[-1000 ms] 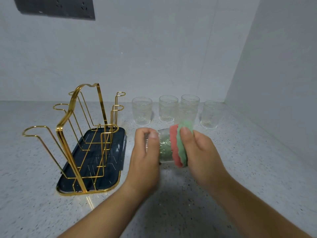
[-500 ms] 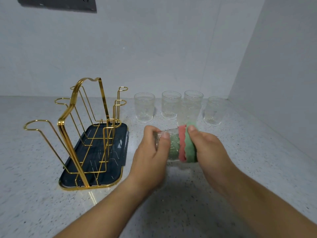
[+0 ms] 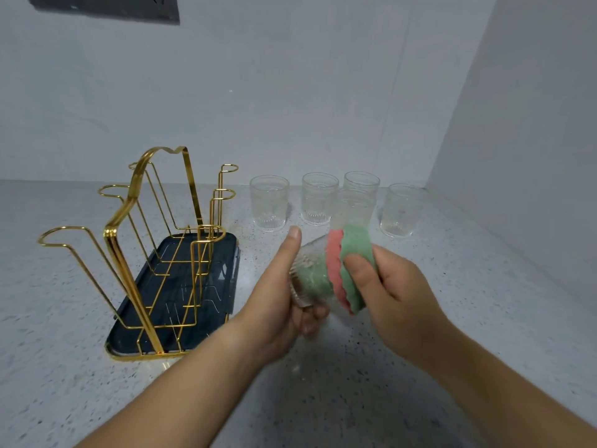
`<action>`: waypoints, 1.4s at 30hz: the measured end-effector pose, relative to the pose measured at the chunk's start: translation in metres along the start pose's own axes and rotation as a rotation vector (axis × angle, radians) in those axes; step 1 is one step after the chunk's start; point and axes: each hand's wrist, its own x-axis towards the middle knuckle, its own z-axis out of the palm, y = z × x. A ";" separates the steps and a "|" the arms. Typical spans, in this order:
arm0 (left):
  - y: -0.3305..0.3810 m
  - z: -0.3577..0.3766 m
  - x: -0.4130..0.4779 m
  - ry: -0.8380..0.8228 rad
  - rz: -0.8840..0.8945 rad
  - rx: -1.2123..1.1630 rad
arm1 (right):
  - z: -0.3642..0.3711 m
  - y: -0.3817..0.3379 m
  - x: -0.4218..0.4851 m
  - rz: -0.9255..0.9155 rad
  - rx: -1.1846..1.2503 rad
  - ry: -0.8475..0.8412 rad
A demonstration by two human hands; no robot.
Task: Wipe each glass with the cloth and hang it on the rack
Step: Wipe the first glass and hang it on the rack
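The left hand (image 3: pixel 274 302) grips the glass (image 3: pixel 310 273), thumb raised along its base, fingers curled beneath. The glass lies sideways, its mouth aimed right and slightly up into the cloth (image 3: pixel 352 253), which the right hand (image 3: pixel 397 292) pinches.

- Rack (image 3: pixel 111 233) stands on tray (image 3: pixel 226 263), left part of counter (image 3: pixel 484 318).
- Five glasses (image 3: pixel 269 202) in a row right of rack, near back wall (one sits just in front of another).
- Held glass (image 3: pixel 310 273) lies sideways above counter, in front of the row, btwn left hand (image 3: pixel 274 305) & right hand (image 3: pixel 397 292).
- Cloth (image 3: pixel 350 270) partly inside it, rest over its right end.
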 end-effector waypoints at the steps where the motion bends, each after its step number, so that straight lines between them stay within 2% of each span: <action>1: 0.000 -0.001 -0.001 -0.013 -0.021 -0.009 | 0.001 0.003 -0.003 -0.022 -0.016 -0.021; 3: -0.001 0.001 -0.003 0.051 0.056 0.038 | 0.003 0.006 -0.005 -0.011 0.043 -0.032; 5: -0.006 0.003 -0.005 0.149 0.273 0.199 | 0.001 0.001 -0.004 0.061 0.165 -0.004; 8: -0.013 -0.007 -0.004 0.196 0.680 0.730 | -0.007 -0.006 0.005 0.246 0.345 0.021; 10: -0.015 -0.016 -0.003 0.182 0.800 0.909 | -0.011 -0.008 0.011 0.332 0.403 -0.013; 11: -0.015 -0.014 -0.005 0.165 0.767 0.854 | -0.012 -0.010 0.011 0.337 0.395 -0.013; 13: -0.014 -0.007 -0.006 0.115 0.614 0.584 | -0.010 -0.013 0.008 0.281 0.324 0.017; 16: -0.001 0.006 -0.009 0.021 0.182 0.112 | -0.002 -0.010 -0.002 0.102 0.181 0.037; 17: 0.003 0.007 -0.010 -0.011 0.051 0.032 | 0.002 -0.005 -0.006 0.048 0.122 0.029; 19: 0.007 0.004 -0.009 -0.047 -0.065 0.005 | 0.006 0.003 -0.012 -0.015 -0.013 0.019; 22: 0.003 0.002 -0.006 -0.018 -0.004 0.091 | 0.007 0.009 -0.017 0.006 0.004 0.015; 24: 0.000 0.000 -0.006 0.024 0.171 0.187 | 0.003 0.005 -0.015 0.095 0.158 0.037; 26: -0.005 -0.003 -0.007 0.039 0.394 0.405 | -0.002 0.000 -0.010 0.226 0.285 0.057; 28: -0.010 -0.013 -0.005 0.084 0.595 0.769 | -0.008 0.000 -0.002 0.357 0.407 0.047; 30: -0.015 -0.019 -0.002 0.075 0.669 0.920 | -0.012 -0.002 0.004 0.428 0.471 0.046; 32: -0.016 -0.014 -0.001 0.007 0.586 0.696 | -0.014 -0.005 0.003 0.360 0.377 0.070; 35: -0.008 0.002 -0.004 -0.034 0.253 0.243 | -0.009 -0.009 -0.009 0.137 0.202 0.058; 38: 0.000 0.005 -0.005 -0.064 0.000 0.129 | 0.001 0.001 -0.020 0.034 0.041 0.034; 40: 0.001 0.005 -0.005 -0.030 0.032 0.142 | 0.002 0.004 -0.021 0.037 0.034 0.022; 42: -0.001 0.002 -0.006 0.037 0.181 0.211 | 0.000 0.003 -0.019 0.065 0.108 0.030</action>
